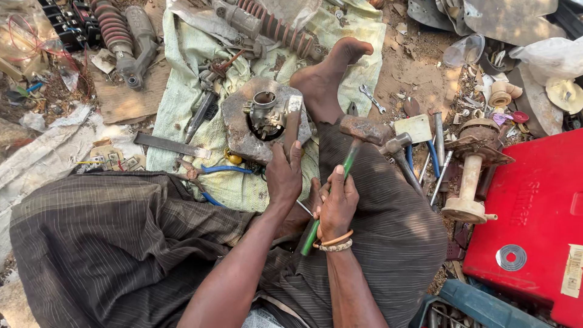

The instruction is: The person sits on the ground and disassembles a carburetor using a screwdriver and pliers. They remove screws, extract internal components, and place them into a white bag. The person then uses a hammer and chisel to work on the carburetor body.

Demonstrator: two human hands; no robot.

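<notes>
The carburettor [266,113] sits on the flat stone slab [243,130], and your left hand [283,173], fingers wrapped round a chisel [293,121], sets its tip beside it. Your right hand [336,203] grips the green-handled hammer [363,129], raised right of the slab: you're mid-strike, and the blow needs a square landing.

The person wears a dark brown wrap cloth [109,237] with thin pale stripes over both legs. Arms and foot [331,67] are bare. Two bangles [335,242], one orange, one beaded, circle the right wrist.
</notes>
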